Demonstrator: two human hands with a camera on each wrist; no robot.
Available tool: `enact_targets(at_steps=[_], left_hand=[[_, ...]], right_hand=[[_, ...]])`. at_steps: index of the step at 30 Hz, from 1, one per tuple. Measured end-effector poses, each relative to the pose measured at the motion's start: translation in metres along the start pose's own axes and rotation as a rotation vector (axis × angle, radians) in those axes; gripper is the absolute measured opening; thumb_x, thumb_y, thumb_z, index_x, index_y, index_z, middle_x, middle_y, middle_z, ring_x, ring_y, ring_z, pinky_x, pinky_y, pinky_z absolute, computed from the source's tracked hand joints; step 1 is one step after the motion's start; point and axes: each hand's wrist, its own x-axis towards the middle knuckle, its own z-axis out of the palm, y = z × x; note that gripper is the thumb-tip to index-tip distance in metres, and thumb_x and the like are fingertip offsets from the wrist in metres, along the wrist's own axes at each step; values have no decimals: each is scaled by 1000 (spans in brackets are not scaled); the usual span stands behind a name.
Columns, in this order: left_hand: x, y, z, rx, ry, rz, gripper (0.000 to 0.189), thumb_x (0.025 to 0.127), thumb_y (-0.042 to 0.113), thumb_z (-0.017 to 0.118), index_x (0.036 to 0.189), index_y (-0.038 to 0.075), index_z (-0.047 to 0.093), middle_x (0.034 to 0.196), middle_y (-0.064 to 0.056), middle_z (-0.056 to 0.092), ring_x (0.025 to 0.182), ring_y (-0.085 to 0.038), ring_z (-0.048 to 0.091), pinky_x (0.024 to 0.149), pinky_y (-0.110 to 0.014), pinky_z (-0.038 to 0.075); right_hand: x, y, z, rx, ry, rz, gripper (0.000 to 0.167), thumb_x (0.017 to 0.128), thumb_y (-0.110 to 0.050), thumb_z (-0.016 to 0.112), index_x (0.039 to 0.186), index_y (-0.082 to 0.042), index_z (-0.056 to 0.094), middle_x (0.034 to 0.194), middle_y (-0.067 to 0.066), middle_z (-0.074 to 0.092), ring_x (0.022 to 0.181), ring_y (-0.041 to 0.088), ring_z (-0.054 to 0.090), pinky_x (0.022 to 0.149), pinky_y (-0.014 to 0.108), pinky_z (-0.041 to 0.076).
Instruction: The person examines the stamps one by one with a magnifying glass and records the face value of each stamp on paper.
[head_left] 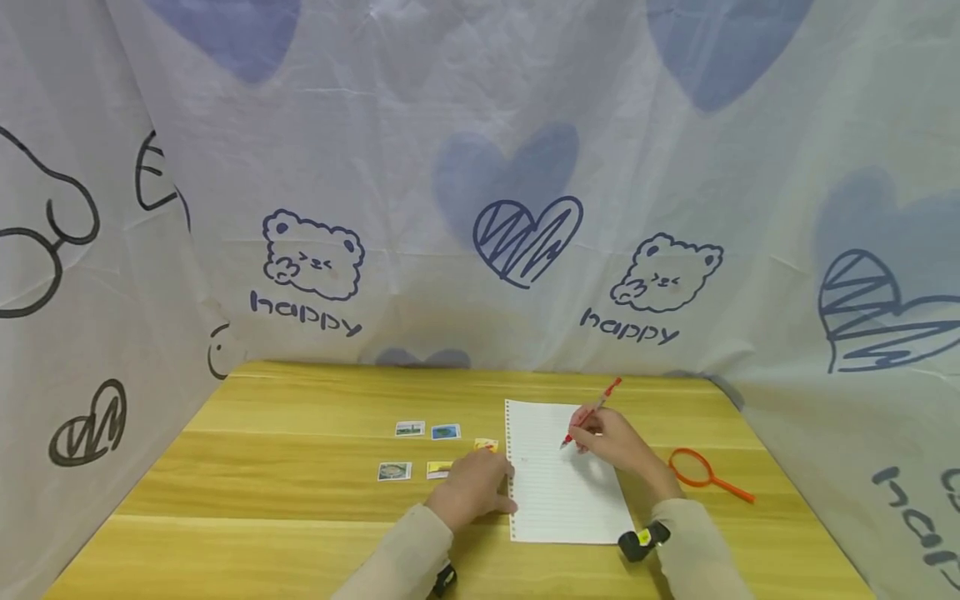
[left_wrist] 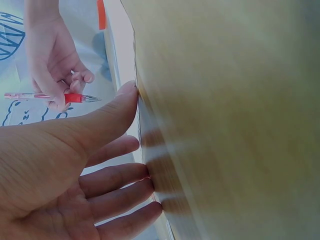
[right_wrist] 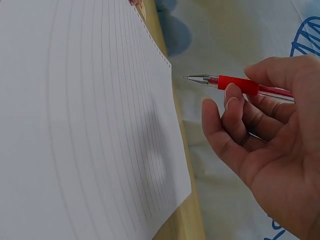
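A red gel pen (head_left: 592, 413) with a clear barrel is pinched in my right hand (head_left: 611, 437). Its tip points down toward a lined sheet of paper (head_left: 562, 500) and stands off the surface in the right wrist view. Punched holes run along the sheet's left edge, and a faint small mark shows near its upper left. My left hand (head_left: 472, 487) rests at that left edge, its fingertips touching the paper and table with the fingers spread and extended (left_wrist: 120, 180). One yellow stamp (head_left: 486, 445) lies just beyond the left hand, another yellow stamp (head_left: 438, 470) beside it.
Further left on the wooden table (head_left: 262, 467) lie a blue stamp (head_left: 446, 432), a green-and-white stamp (head_left: 410, 428) and a grey-green stamp (head_left: 394, 472). An orange magnifying glass (head_left: 708, 472) lies right of the right forearm. Printed cloth (head_left: 405, 275) hangs behind and at both sides.
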Motion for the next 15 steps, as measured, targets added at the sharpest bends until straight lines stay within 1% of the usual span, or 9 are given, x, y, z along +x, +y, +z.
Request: enact_targets(at_steps=[3,7,10,15], left_hand=[[0,-1,2,0,-2,-2,47,78,38,89,116,12,78,119,-4,77,108,-25,72,86,-41,61],[1,-2,3,2,-3,-3,48,78,39,89,116,13,78,120,-3,77,108,-25,72,84,-40,61],[2,-1,2,0,-4,-5,48,78,39,89,116,13,78,120,-3,77,108,-25,72,84,-40,61],[1,-1,1,-11,-7,-4,47,77,38,90,115,13,78,119,-3,77,108,-25,72,86,-40,61]], right_hand=[[2,1,3,-20,5,1,13,97,-9,69,97,2,61,88,20,69,74,11,64,68,26,60],[3,0,6,-27,1,20,11,97,-10,69,98,0,64,88,17,70,73,12,64,67,22,58],[4,-1,7,-32,-17,16,11,97,-10,68,99,1,69,85,13,71,72,13,65,66,22,58],[4,-2,7,-26,-69,-13,20,99,-14,68,102,5,73,83,13,74,71,15,69,67,23,60]])
